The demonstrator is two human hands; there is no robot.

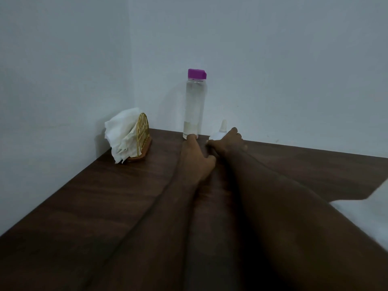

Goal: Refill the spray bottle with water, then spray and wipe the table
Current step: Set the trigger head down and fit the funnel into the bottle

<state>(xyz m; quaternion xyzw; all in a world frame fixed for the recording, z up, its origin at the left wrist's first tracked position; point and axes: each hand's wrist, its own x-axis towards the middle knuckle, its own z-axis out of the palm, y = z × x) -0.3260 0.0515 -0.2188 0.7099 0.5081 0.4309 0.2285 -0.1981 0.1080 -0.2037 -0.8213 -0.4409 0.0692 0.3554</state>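
At the far edge of the table, I watched 2 hands: the left hand, fingers straight and together, touched the base of the water bottle; the right hand curled around the spray bottle. A tissue holder stood at the far left corner.

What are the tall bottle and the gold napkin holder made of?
The tall bottle looks like clear glass or hard plastic: see-through and glossy. Its purple cap looks like plastic. The napkin holder seems to be gold metal wire, with thin curved bars on a brown base.

Upright purple-capped water bottle on table
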